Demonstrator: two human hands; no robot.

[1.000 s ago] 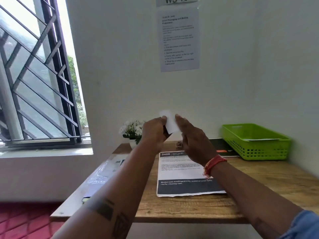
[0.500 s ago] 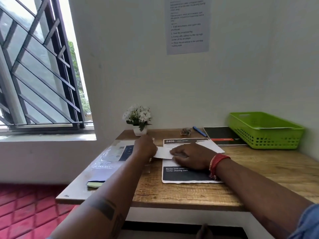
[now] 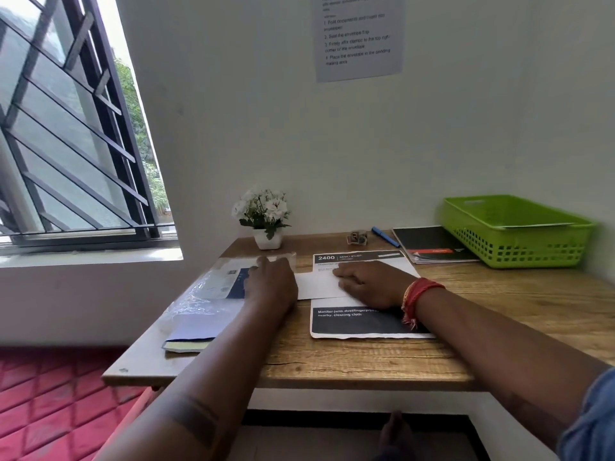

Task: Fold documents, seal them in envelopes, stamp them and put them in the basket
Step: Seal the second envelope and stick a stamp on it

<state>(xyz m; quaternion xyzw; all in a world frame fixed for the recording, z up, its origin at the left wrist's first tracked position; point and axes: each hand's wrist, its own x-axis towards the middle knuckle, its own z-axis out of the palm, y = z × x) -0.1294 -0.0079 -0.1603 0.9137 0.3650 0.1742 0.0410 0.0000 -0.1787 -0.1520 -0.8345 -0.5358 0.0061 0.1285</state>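
A white envelope [image 3: 316, 285] lies flat on a printed black-and-white document [image 3: 362, 322] in the middle of the wooden desk [image 3: 349, 361]. My right hand [image 3: 369, 283] lies flat on the envelope's right end, fingers pointing left. My left hand [image 3: 271, 282] rests at the envelope's left edge, over a clear plastic packet of envelopes [image 3: 206, 294]; its fingertips are hidden from me. The green basket [image 3: 519, 247] stands at the back right with a white sheet inside.
A small pot of white flowers [image 3: 264, 217] stands at the back by the wall. A small stamp-like object [image 3: 357, 237], a blue pen [image 3: 384, 236] and a black notebook [image 3: 432, 244] lie at the back. The desk's left edge borders a window and a red floor.
Both hands brought the white envelope down from in front of the wall onto the document. The right hand now lies flat on it, and the left hand has slid to its left edge.
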